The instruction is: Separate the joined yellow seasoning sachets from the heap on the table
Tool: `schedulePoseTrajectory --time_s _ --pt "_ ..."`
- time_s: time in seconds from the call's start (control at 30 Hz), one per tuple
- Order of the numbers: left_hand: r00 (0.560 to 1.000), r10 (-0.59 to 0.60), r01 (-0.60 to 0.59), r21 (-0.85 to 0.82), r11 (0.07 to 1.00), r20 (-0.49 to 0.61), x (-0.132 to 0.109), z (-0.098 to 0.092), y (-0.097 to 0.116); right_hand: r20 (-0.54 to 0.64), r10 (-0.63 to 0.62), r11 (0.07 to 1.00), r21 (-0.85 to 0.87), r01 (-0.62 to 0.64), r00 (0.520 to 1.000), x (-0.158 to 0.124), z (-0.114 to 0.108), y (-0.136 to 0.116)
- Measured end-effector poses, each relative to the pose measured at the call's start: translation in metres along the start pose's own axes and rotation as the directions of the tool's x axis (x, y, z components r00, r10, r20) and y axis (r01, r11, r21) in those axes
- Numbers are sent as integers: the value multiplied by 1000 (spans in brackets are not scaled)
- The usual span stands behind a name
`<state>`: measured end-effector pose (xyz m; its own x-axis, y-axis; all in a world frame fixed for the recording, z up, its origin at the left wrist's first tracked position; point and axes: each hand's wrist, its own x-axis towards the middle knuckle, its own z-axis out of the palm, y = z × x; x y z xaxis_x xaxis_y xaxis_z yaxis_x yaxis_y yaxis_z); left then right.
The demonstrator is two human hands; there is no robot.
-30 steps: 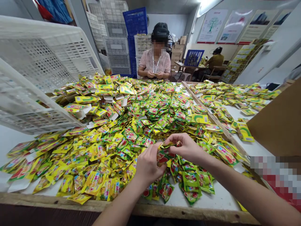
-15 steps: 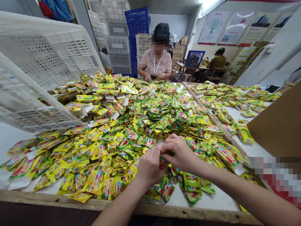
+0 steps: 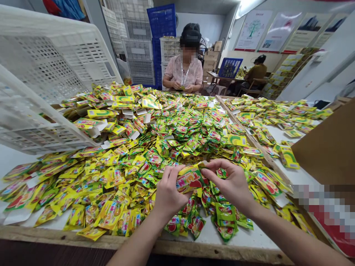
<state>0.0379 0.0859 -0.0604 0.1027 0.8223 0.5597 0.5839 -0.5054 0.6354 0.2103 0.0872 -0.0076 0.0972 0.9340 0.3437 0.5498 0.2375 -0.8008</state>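
Observation:
My left hand (image 3: 169, 194) is wrapped around the left part of a small printed carton (image 3: 190, 178), yellow and green with red fruit and large letters. The carton lies lengthwise between my hands, its printed face toward me. At its right end, the thumb and fingers of my right hand (image 3: 231, 183) pinch the end of the carton; whether a packet is in there too I cannot make out. Below and around my hands lie many green sachets (image 3: 226, 214) and yellow sachets (image 3: 111, 214), heaped on the white table (image 3: 249, 236).
A white plastic crate (image 3: 80, 59) is tipped on its side at the left, with flat cartons (image 3: 102, 113) spilling out. A wooden strip (image 3: 244, 135) divides the table; a brown cardboard panel (image 3: 330, 144) stands right. A co-worker (image 3: 183, 72) sits opposite, handling something small.
My hands were close together, hiding what they held. They have moved apart, and the carton now shows between them. The co-worker's hands have shifted slightly.

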Motion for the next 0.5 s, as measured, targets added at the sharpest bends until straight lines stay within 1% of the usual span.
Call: schedulePoseTrajectory --time_s 0.07,0.1,0.23,0.3,0.4,0.47,0.5 --pt "1000 1 -1 7 1000 19 -2 3 1 -8 -8 999 50 8 1000 -6 7 4" --pt "1000 -6 5 10 1000 28 -2 3 1 20 -16 998 61 15 1000 -8 9 5" --pt "999 -32 32 0 999 10 0 2 0 203 -34 999 -9 37 979 -16 1 1" --pt "1000 -17 17 -9 1000 26 0 2 -1 254 -54 997 -47 68 966 -21 -3 -2" --pt "997 22 -24 29 999 67 -3 5 -5 272 -54 996 -54 71 961 -27 2 -3" --pt "997 43 -47 59 997 64 -4 8 -7 258 -16 1000 -3 17 966 -30 10 0" --pt "997 55 -58 52 997 58 -5 9 -7 241 20 998 52 -33 970 -31 14 2"
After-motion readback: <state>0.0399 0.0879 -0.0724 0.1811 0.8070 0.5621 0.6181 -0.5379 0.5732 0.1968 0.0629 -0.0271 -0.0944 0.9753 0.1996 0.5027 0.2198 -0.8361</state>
